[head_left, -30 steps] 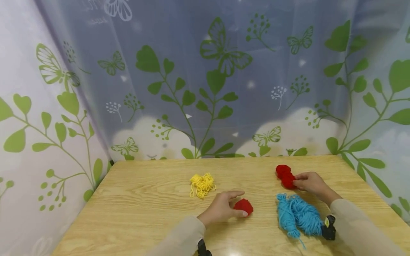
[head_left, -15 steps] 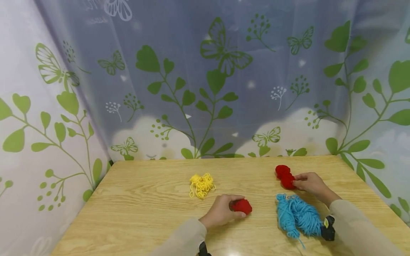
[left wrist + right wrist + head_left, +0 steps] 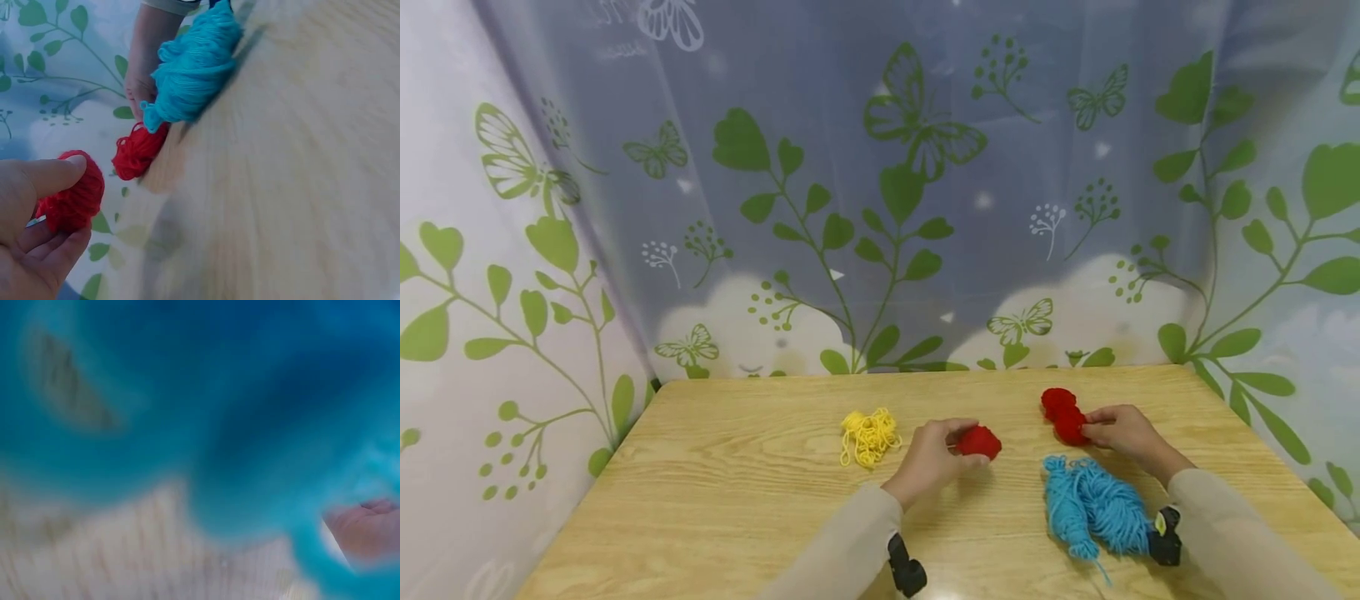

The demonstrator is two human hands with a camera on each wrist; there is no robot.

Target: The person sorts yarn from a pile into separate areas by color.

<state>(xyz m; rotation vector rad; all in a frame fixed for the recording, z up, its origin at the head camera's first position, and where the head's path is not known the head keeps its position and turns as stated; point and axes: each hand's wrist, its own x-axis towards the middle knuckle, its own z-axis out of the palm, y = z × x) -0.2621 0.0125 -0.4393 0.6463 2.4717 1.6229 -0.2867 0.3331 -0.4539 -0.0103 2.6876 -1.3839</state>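
Observation:
My left hand (image 3: 931,462) holds a small red yarn ball (image 3: 981,443) between thumb and fingers. In the left wrist view that red ball (image 3: 75,197) appears raised off the table. Over at the right, my right hand (image 3: 1126,435) pinches the nearer (image 3: 1071,427) of two red yarn balls that touch each other; the farther red ball (image 3: 1058,403) lies just behind it. Two blue yarn skeins (image 3: 1108,507) lie side by side below the right hand, near its wrist. Blurred blue yarn (image 3: 262,450) fills most of the right wrist view, hiding nearly all of that hand.
A loose tangle of yellow yarn (image 3: 870,437) lies left of my left hand on the wooden table (image 3: 715,492). A printed curtain (image 3: 820,317) stands along the table's back edge, with more printed cloth at both sides. Black wrist mounts (image 3: 908,568) sit on the sleeves.
My left hand has closed round the red ball, then carried it away from me and slightly right. The right hand stays at its red ball. The head view has shifted slightly.

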